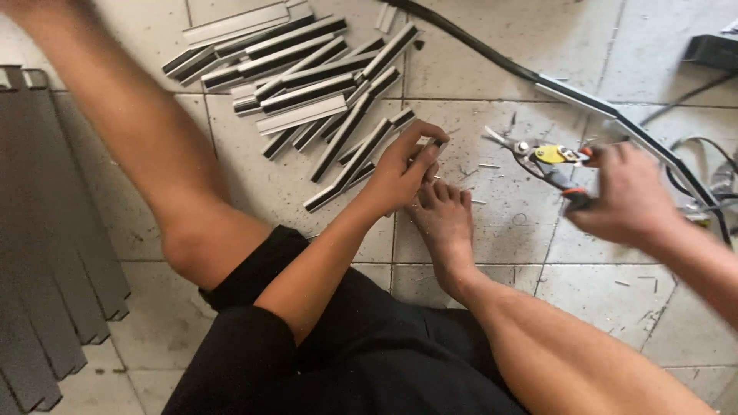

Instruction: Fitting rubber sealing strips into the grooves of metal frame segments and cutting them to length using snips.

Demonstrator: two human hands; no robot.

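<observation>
Two hands are at work over the tiled floor (pixel 307 184), and from where I sit I read the job as roughly midway, though I cannot count what remains. Nearest me, my left hand (pixel 400 173) is curled shut around the end of one short black-and-grey strip (pixel 350 173), pinching it just above my bare foot (pixel 446 219). My right hand (pixel 626 196) is wrapped firmly around the red-and-black grips of a pair of yellow-bodied snips (pixel 546 157), whose blades point left toward the strip but stand apart from it. Small slivers and offcuts (pixel 486 165) lie scattered on the floor between the two hands, which I take as a sign of cuts already made. Farther out, a loose heap of cut strips (pixel 296 73) lies piled on the floor. A long uncut length (pixel 615 115) runs diagonally past the snips. Grey slats (pixel 46 230) lie at far left. No container is in view; everything rests bare on the floor.
</observation>
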